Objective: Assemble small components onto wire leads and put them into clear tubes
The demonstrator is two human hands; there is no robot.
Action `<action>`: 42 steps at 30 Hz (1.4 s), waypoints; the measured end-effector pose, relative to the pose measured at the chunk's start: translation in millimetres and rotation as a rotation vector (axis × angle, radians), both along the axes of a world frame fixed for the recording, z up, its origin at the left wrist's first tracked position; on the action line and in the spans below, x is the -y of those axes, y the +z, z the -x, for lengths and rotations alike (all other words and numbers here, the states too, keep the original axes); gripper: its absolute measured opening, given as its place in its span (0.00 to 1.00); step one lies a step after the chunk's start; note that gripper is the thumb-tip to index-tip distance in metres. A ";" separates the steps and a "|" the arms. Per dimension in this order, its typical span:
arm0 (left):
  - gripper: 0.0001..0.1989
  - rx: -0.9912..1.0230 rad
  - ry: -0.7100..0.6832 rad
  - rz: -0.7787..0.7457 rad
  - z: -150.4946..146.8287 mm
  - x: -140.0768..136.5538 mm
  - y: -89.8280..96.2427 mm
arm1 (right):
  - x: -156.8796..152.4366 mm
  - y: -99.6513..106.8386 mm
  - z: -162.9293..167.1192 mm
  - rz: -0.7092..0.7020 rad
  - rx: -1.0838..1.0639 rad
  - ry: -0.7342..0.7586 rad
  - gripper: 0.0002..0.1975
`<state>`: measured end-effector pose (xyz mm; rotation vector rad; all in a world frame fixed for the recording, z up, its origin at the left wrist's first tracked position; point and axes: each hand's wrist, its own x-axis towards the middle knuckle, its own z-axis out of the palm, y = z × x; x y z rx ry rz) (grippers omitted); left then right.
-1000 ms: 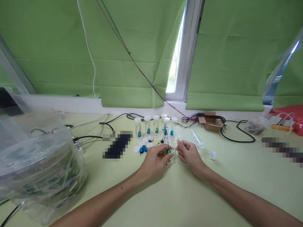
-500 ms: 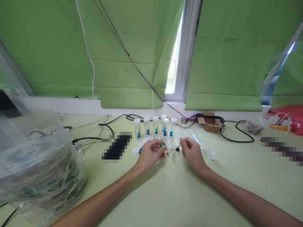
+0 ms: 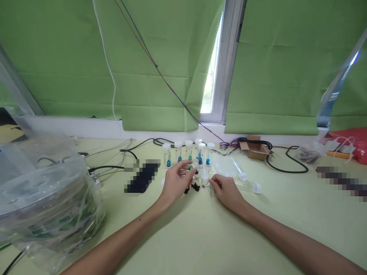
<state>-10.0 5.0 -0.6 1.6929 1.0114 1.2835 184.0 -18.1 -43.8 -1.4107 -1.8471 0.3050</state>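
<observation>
My left hand (image 3: 177,179) is closed on a small green fitting (image 3: 190,167) with a thin metal wire, held between thumb and fingers. Just below those fingers lie small black parts (image 3: 195,186) on the table. My right hand (image 3: 228,190) is closed in a pinch beside several bent metal wires (image 3: 211,191); what its fingertips hold, if anything, I cannot make out. Between the hands is a white cap (image 3: 205,177). Behind them stand several clear tubes (image 3: 210,153) with white caps, most with a blue fitting inside and one with a green fitting.
Capped clear tubes (image 3: 249,186) lie right of my right hand, near a clear plastic bag (image 3: 225,166). Further back are an open cardboard box (image 3: 256,152) and black cables (image 3: 282,170). A large plastic-wrapped spool (image 3: 51,198) and a blurred dark object (image 3: 142,177) stand left.
My left hand has shifted left and slightly up with the green fitting, and black parts now show below it. My right hand has moved left and down toward the bent wires.
</observation>
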 end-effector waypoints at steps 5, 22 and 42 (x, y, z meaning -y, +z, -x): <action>0.16 0.043 -0.048 -0.008 -2.5 3.9 1.3 | 0.1 0.6 -1.7 0.035 0.164 -0.035 0.13; 0.16 0.140 -0.023 0.037 9.0 -2.7 18.3 | -1.3 -1.8 -2.5 0.052 0.319 -0.113 0.07; 0.19 0.203 -0.115 0.111 4.5 -6.3 9.3 | 12.0 2.9 18.4 -0.271 0.283 0.295 0.14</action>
